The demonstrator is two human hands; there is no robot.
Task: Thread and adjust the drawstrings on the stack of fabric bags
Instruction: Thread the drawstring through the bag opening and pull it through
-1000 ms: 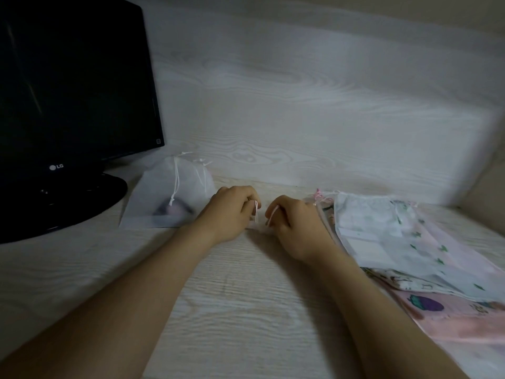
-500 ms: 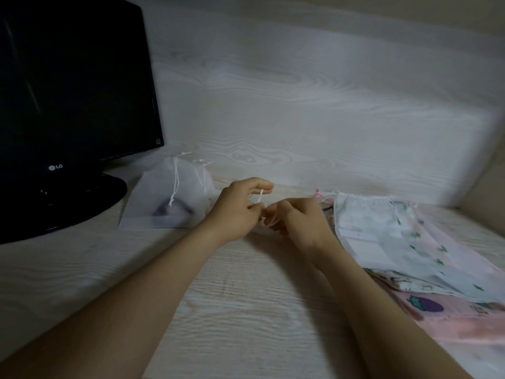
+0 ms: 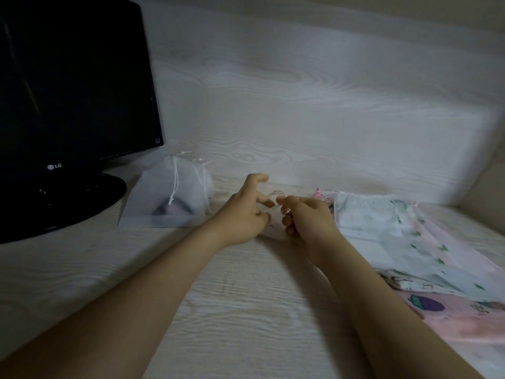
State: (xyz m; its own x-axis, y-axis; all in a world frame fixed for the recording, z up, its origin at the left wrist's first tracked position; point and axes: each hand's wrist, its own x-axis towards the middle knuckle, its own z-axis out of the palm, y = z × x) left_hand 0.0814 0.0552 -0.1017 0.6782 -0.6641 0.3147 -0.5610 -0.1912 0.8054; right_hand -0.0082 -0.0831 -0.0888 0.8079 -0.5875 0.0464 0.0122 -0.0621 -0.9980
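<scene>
Where the two hands meet at frame centre, the fingertips [image 3: 264, 200] of the left hand [image 3: 244, 207] and the right hand [image 3: 310, 218] close from either side on one small pale bag [image 3: 274, 228] lying on the desk [image 3: 246, 310].

- Left hand: thumb and lower fingers pinch the bag's upper edge, with the index finger raised clear.
- Right hand: fingers curled, with thumb and index pinching the same edge.
- A drawstring at the pinch point is too blurred to confirm.

Item count:

- One stack of fabric bags [image 3: 382, 231] lies flat at the right of the frame, just beside the right wrist. At least three printed layers show: a white top bag with green motifs, a white layer with line drawings, and a pink layer with a purple motif. The exact total cannot be told.
- One translucent filled bag [image 3: 166, 212] sits left of centre, with a dark object inside and two white cords down its face.
- One black monitor [image 3: 68, 91] stands on a round base at the upper left.

Legible marking — "LG" on the monitor's lower bezel. No other writing can be read.

The desk is pale wood-grain laminate, and a matching back panel [image 3: 300, 105] rises behind it. The lighting is dim.
</scene>
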